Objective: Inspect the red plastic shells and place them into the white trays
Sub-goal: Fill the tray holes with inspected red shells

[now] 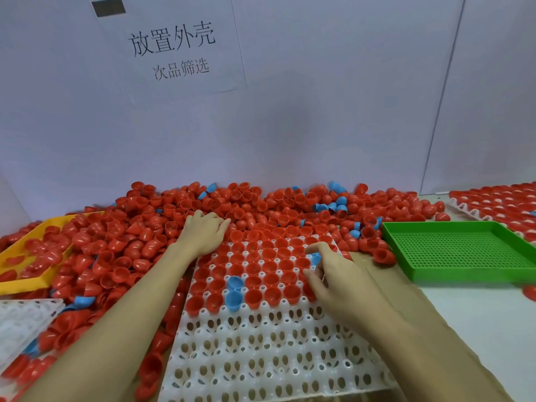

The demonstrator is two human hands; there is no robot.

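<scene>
A white tray with round pockets lies in front of me. Its far rows hold red shells set open side up, and two blue shells sit among them. Behind and to the left spreads a big heap of loose red shells. My left hand reaches over the tray's far left corner, fingers curled into the heap; what it holds is hidden. My right hand rests on the tray's right side and pinches a blue shell at its fingertips.
A green perforated tray stands at the right. A yellow tray with red shells sits at the left, another white tray below it. A filled tray of red shells lies far right. A white wall with a paper sign closes the back.
</scene>
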